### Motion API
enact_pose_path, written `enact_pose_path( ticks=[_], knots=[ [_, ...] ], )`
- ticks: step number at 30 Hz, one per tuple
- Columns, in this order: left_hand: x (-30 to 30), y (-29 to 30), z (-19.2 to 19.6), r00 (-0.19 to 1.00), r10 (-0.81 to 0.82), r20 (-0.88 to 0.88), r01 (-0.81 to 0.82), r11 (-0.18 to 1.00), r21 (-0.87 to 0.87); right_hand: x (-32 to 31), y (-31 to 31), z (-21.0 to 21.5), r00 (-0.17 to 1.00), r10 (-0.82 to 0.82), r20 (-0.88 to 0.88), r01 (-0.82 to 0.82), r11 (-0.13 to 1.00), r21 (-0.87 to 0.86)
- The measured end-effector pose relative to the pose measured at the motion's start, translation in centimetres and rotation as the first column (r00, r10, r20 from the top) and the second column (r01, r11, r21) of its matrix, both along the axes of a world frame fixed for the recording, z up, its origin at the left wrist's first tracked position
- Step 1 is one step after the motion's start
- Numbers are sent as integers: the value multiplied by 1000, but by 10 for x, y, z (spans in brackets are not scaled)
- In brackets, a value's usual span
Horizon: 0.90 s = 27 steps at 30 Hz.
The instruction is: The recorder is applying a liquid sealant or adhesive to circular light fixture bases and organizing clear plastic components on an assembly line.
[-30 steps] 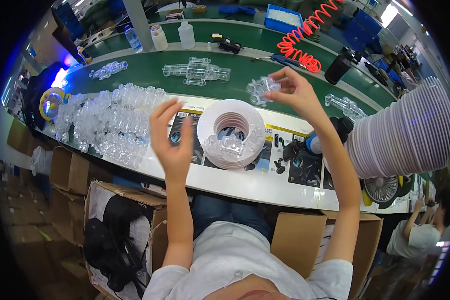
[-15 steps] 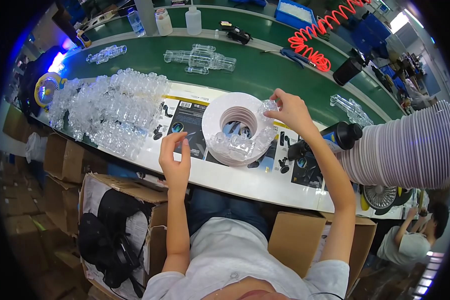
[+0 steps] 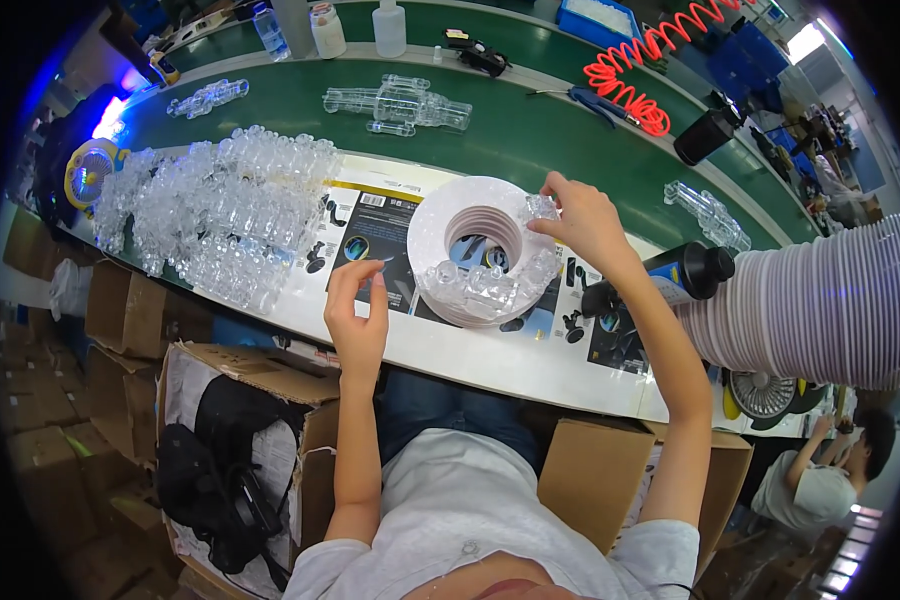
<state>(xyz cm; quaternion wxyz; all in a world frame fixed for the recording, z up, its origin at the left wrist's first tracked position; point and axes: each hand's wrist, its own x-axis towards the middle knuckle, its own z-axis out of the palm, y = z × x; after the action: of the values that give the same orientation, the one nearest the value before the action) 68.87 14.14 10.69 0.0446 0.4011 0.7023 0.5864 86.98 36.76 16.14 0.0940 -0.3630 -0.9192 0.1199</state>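
Observation:
A stack of white rings (image 3: 432, 222) lies on the white work surface in front of me. Clear plastic parts (image 3: 495, 292) rest along its near side. At the ring's upper right edge, my right hand (image 3: 582, 222) pinches a small clear plastic piece (image 3: 542, 208) between thumb and fingers. My left hand (image 3: 358, 312) hovers left of the rings, loosely curled, with a small gap between thumb and fingertips and nothing visible in it. Behind the rings, a larger clear plastic assembly (image 3: 398, 104) lies on the green bench (image 3: 300, 115).
A heap of clear plastic parts (image 3: 225, 215) covers the left side. To the right stand a black bottle (image 3: 695, 270) and a long stack of white rings (image 3: 795, 305). Red coiled hose (image 3: 630, 90) hangs at the back. Cardboard boxes (image 3: 595, 470) flank my legs; another person (image 3: 810, 475) sits far right.
The view has shifted slightly. My left hand's thumb and fingertips have moved a little upward and right, while my right hand keeps the clear piece at the ring's edge.

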Motion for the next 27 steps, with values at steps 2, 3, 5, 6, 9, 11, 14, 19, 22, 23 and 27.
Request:
enact_pose_path(
  ticks=[2,3,5,6,9,11,14,19,22,23,27],
  knots=[
    [-1,2,-1,1000,-4,-2,4,1000,-2,-4,-4,4,999,-11,42,11,1000,10],
    [-1,4,-1,1000,-10,18,10,1000,-19,-5,-6,6,996,-23,86,21,1000,23],
    [-1,9,-1,999,-26,36,27,999,-35,-7,-6,7,994,-26,107,23,999,28],
    [-4,13,-1,999,-34,41,37,996,-76,-8,-5,7,991,-22,129,18,999,32],
    [-21,34,5,997,-70,-34,62,980,-189,-10,-8,9,990,-40,135,39,999,10],
    [-29,59,10,988,-103,-114,71,964,-256,-2,-9,12,994,-49,100,50,999,-10],
    [-38,102,11,921,-213,-325,65,909,-411,12,-16,18,995,-99,5,100,994,-33],
    [-33,145,17,713,-621,-326,11,475,-880,59,-39,50,952,-163,-261,163,986,-21],
    [-28,156,19,672,-655,-345,-61,415,-908,89,-52,60,940,-217,-263,179,971,-161],
    [-27,158,19,663,-664,-345,-57,414,-908,97,-56,56,937,-229,-265,190,968,-163],
    [-26,166,20,649,-668,-364,-71,423,-903,124,-65,39,952,-181,-246,156,981,-117]
  ],
)
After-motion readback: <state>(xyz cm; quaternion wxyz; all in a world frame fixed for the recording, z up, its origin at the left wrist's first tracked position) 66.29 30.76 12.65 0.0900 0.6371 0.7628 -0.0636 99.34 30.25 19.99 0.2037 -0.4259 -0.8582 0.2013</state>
